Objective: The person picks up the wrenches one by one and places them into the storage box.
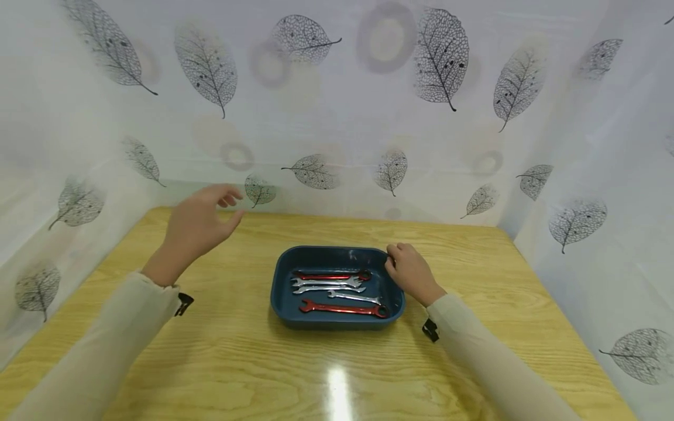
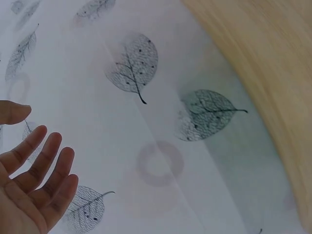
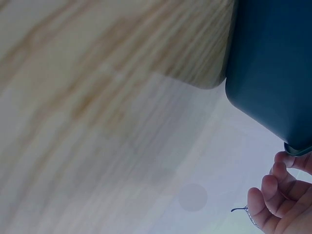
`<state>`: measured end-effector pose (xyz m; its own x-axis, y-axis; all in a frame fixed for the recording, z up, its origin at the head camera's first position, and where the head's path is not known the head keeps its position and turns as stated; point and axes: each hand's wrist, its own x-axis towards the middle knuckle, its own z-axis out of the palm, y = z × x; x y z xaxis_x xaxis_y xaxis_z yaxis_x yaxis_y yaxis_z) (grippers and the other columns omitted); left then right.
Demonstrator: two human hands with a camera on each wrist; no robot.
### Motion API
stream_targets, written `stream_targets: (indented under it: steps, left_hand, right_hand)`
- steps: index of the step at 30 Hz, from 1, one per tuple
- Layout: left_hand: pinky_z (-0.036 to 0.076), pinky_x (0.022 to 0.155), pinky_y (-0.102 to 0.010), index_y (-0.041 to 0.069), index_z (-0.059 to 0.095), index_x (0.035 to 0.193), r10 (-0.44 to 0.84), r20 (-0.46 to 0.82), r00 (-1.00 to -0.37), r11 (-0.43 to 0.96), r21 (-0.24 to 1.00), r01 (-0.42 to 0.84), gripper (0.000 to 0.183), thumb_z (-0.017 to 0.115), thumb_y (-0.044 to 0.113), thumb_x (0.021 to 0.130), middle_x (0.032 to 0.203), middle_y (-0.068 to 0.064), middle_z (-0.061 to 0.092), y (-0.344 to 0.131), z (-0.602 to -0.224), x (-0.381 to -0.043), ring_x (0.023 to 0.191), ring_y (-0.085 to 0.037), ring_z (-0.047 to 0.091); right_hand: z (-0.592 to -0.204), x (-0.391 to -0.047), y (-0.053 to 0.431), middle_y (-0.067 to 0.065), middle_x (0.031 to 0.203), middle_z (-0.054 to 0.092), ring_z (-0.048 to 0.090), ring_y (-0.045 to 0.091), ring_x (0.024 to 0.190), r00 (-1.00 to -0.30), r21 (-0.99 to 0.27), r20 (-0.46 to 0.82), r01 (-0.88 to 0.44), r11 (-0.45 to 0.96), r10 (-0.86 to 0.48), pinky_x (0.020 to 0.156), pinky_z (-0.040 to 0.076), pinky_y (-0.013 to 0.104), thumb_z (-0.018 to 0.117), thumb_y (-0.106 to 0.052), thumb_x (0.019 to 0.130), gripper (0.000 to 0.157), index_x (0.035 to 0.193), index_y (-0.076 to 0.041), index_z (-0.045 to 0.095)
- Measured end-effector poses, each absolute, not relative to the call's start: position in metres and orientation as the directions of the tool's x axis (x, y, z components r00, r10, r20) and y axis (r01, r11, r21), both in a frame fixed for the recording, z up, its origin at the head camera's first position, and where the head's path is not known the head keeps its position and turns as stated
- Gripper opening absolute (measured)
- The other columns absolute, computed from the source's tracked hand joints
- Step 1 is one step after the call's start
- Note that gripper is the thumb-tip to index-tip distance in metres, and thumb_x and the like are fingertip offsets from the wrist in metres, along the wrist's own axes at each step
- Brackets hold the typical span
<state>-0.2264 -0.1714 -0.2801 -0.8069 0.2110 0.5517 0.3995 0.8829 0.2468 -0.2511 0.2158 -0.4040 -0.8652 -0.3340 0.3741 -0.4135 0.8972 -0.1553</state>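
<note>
A dark blue plastic tray (image 1: 337,324) with rounded corners sits on the wooden table. Inside lie several wrenches: a red wrench (image 1: 344,309) at the front, another red wrench (image 1: 326,276) at the back, and silver wrenches (image 1: 329,288) between them. My right hand (image 1: 413,273) pinches the tray's rim at its back right corner. From below, the right wrist view shows the right hand's curled fingers (image 3: 278,195) at the rim of the tray (image 3: 273,68). Raised to the left of the tray, my left hand (image 1: 200,219) holds nothing, its fingers loosely bent and thumb apart.
Behind the table (image 1: 210,362) and along its sides hangs a white curtain (image 1: 337,117) printed with dark leaves. Small black clips (image 1: 181,304) sit at the sleeve cuffs. A bright light reflection shows on the front part of the table.
</note>
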Motion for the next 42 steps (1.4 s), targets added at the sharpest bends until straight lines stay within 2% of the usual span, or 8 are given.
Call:
stream_targets:
  steps: [5,12,17,33,42]
  left_hand:
    - [0.047,0.061,-0.043,0.010,0.065,0.102,0.122,0.528,-0.840,0.896,0.306,0.323,0.021,0.064,0.022,0.084,0.093,-0.012,0.069,-0.193,-0.291,-0.230,0.086,-0.027,0.063]
    - [0.042,0.048,-0.035,0.008,0.065,0.101,0.040,0.531,-0.847,0.901,0.347,0.260,0.021,0.063,0.021,0.085,0.093,-0.015,0.069,-0.217,-0.304,-0.233,0.083,-0.031,0.063]
    - [0.039,0.044,-0.032,0.007,0.064,0.102,-0.017,0.517,-0.856,0.909,0.365,0.202,0.024,0.062,0.023,0.085,0.094,-0.018,0.069,-0.233,-0.310,-0.234,0.082,-0.034,0.063]
    - [0.040,0.043,-0.030,0.001,0.058,0.111,-0.097,0.414,-0.905,0.906,0.413,0.092,0.038,0.056,0.033,0.090,0.096,-0.023,0.065,-0.279,-0.339,-0.234,0.078,-0.036,0.063]
    - [0.039,0.044,-0.029,-0.002,0.056,0.112,-0.142,0.294,-0.945,0.907,0.421,-0.005,0.045,0.053,0.038,0.091,0.101,-0.027,0.063,-0.301,-0.356,-0.229,0.072,-0.035,0.062]
  right_hand:
    - [-0.404,-0.250,0.215,0.003,0.064,0.040,0.034,0.017,0.060,-0.868,-0.160,0.367,-0.414,0.896,-0.335,0.057,0.031,0.030,0.052,-0.009,0.088,0.016,0.072,-0.010,0.049]
    - [-0.402,-0.250,0.216,0.003,0.065,0.041,0.035,0.017,0.061,-0.876,-0.166,0.354,-0.404,0.900,-0.328,0.058,0.031,0.030,0.052,-0.009,0.088,0.016,0.073,-0.009,0.049]
    - [-0.404,-0.251,0.216,0.004,0.065,0.040,0.035,0.017,0.061,-0.879,-0.171,0.349,-0.402,0.900,-0.326,0.058,0.031,0.030,0.051,-0.010,0.089,0.016,0.073,-0.009,0.049]
    - [-0.402,-0.250,0.216,0.005,0.066,0.042,0.035,0.018,0.062,-0.870,-0.178,0.361,-0.417,0.891,-0.335,0.058,0.031,0.031,0.051,-0.009,0.089,0.015,0.074,-0.009,0.049]
    - [-0.402,-0.251,0.216,0.005,0.066,0.042,0.035,0.018,0.062,-0.872,-0.183,0.356,-0.419,0.889,-0.337,0.058,0.031,0.031,0.051,-0.009,0.089,0.014,0.074,-0.009,0.050]
